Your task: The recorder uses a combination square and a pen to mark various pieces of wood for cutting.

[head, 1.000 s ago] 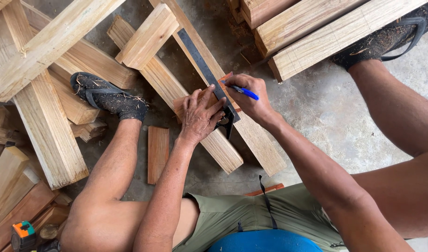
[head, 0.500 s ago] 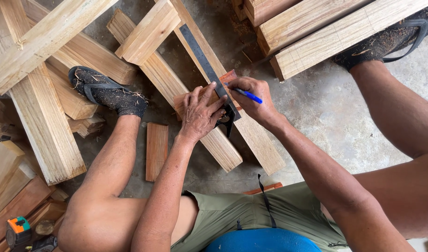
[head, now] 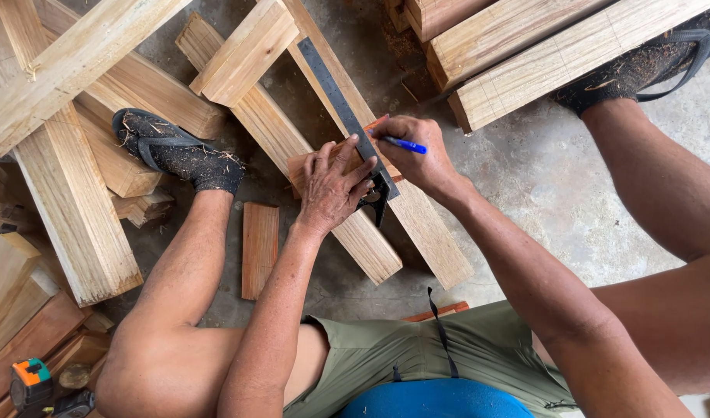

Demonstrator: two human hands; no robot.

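Pressing flat with the left hand, fingers spread wide open, on the small reddish wood piece and the dark metal square ruler. Pinching the blue pen tight in the right hand, tip touching the wood just beside the ruler's edge. Lying across two long pale planks on the grey floor, that reddish piece. Sitting a bit higher along the ruler than half a second ago, the pen hand. Staying put, the left hand.

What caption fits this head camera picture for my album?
Left hand presses a metal square on a reddish wood block; right hand holds a blue pen.
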